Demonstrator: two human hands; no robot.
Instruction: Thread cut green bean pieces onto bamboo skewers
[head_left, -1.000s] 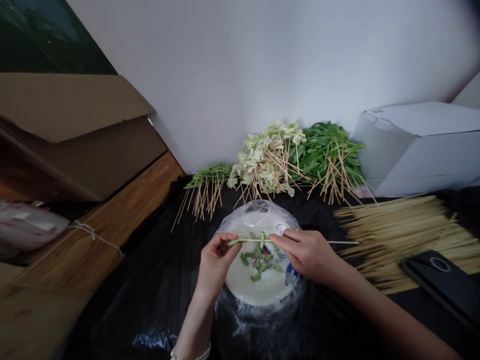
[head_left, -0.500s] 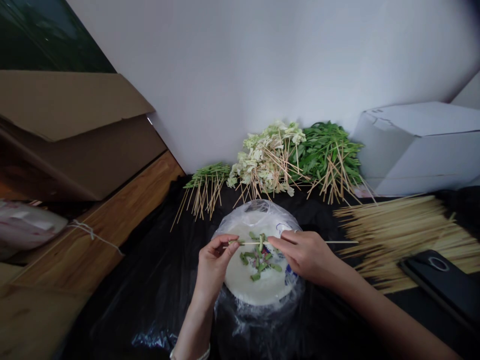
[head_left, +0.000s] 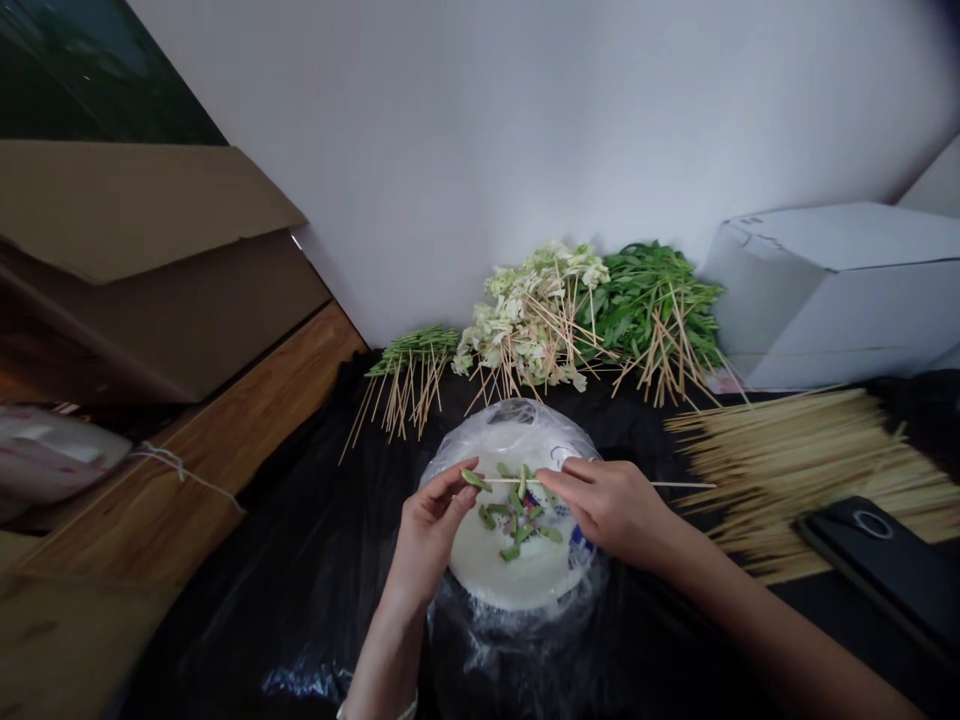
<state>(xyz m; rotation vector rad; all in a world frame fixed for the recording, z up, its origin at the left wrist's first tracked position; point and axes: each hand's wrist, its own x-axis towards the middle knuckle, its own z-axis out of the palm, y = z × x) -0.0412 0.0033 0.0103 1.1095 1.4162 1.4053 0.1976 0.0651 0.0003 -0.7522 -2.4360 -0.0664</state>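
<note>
Over a plastic-wrapped white plate, my right hand pinches a thin wooden skewer held level. A cut green bean piece is threaded on it, near my right fingertips. My left hand is closed at the skewer's left end, its thumb and fingers on another green bean piece. Whether the tip passes through that piece I cannot tell. Several loose bean pieces lie on the plate below.
Behind the plate lie skewered green beans, pale leafy skewers and green leafy skewers. At right are bare skewers, a dark phone and a white box. A cardboard box stands at left.
The bean piece at my left fingertips has turned and shows more, and my left fingers have opened slightly. The threaded piece has turned a little. My right hand is nearly still.
</note>
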